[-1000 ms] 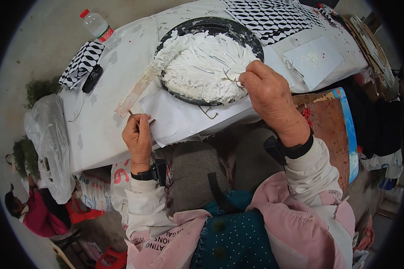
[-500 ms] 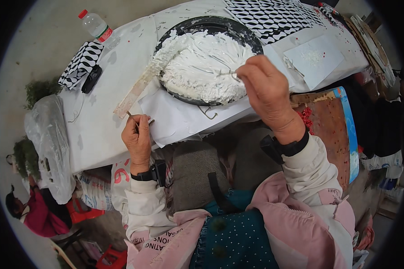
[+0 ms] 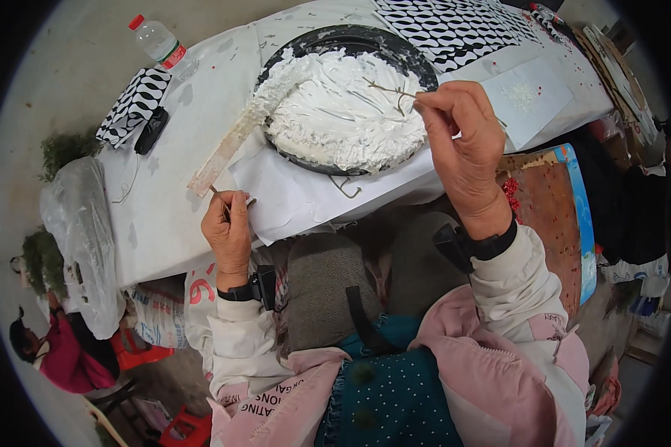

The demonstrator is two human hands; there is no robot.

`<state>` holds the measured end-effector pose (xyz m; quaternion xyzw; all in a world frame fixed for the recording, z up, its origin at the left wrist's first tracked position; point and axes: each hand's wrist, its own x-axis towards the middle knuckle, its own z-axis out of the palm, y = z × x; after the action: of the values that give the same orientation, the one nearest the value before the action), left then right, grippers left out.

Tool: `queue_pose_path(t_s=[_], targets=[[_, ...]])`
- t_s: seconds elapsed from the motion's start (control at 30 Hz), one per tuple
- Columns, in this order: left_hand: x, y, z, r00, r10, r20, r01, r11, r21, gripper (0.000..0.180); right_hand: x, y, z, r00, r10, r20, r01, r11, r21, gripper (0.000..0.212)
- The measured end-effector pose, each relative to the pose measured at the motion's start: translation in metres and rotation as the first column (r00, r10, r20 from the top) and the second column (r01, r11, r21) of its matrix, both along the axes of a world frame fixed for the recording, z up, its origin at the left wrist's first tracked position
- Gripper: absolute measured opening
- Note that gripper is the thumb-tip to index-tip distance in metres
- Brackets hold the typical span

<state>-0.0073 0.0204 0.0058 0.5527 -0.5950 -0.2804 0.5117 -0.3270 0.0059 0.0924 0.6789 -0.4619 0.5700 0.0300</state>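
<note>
Since the earlier frame the right hand (image 3: 466, 145) has lifted off the white paste (image 3: 343, 112) and drawn back toward the near right rim of the pan (image 3: 425, 71). It now carries a thin forked twig (image 3: 391, 91) clear above the paste, where before the hand lay low over the mound. The left hand (image 3: 227, 231) has stayed at the near edge of the table (image 3: 164, 223), in the same spot and pose.

The right fingers (image 3: 432, 104) are pressed together, thumb against forefinger, pinching the right end of the twig; the twig's branches point left over the paste. The left fingers are curled close, pinching a short thin stick (image 3: 216, 191) whose tip pokes out to the far left, just beside the near end of a paste-smeared flat stick (image 3: 227, 149). That flat stick runs from there up into the left side of the pan.

The pan sits on white paper (image 3: 298, 197) in the middle of the table. At the far left corner stand a bottle (image 3: 158, 41), a patterned cloth (image 3: 133, 106) and a small black object (image 3: 150, 129).
</note>
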Motion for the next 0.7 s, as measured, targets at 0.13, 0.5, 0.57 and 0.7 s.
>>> queue_pose_path(t_s=[0.13, 0.5, 0.57, 0.7], targets=[[0.0, 0.0, 0.0, 1.0, -0.004, 0.005, 0.004, 1.0, -0.011, 0.014, -0.006, -0.002, -0.009, 0.991, -0.022, -0.129, 0.033, 0.996, 0.086, 0.016], [-0.002, 0.0, 0.0, 1.0, 0.002, -0.012, -0.002, 1.0, -0.025, 0.014, -0.012, 0.006, -0.006, 0.956, 0.031, -0.293, 0.066, 0.947, 0.315, 0.013], [-0.003, 0.0, 0.0, 1.0, -0.003, -0.002, 0.003, 1.0, -0.025, 0.015, -0.01, 0.006, -0.004, 0.962, 0.033, -0.272, 0.059, 0.945, 0.321, 0.012], [-0.001, 0.001, 0.0, 1.0, 0.005, 0.006, -0.004, 1.0, -0.026, 0.015, -0.004, 0.006, 0.005, 0.997, -0.035, -0.071, 0.048, 0.981, 0.19, 0.012]])
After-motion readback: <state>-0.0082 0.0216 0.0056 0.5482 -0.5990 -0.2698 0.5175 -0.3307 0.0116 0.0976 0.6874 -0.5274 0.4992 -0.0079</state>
